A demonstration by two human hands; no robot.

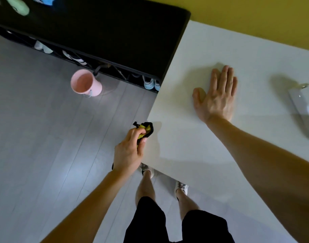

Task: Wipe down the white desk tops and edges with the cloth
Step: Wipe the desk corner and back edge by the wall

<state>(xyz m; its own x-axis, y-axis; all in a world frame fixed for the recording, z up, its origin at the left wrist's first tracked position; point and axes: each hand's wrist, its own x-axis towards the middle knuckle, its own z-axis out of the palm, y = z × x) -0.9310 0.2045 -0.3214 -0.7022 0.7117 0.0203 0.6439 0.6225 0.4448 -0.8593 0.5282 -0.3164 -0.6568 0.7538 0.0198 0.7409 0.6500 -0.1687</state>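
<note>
The white desk top [194, 155] fills the right half of the view, its left edge running from the upper middle down to the near corner. My left hand [129, 151] grips a bunched yellow and black cloth [146, 129] and holds it against the desk's left edge. My right hand [218, 97] lies flat on the desk top, palm down, fingers straight and pointing away from me.
A pale flat bar with a small metal piece [301, 104] lies on the desk at the right. A pink bucket [85, 84] stands on the grey floor [45, 137]. A black shoe rack [97, 35] with shoes runs behind it. My feet stand under the desk's near edge.
</note>
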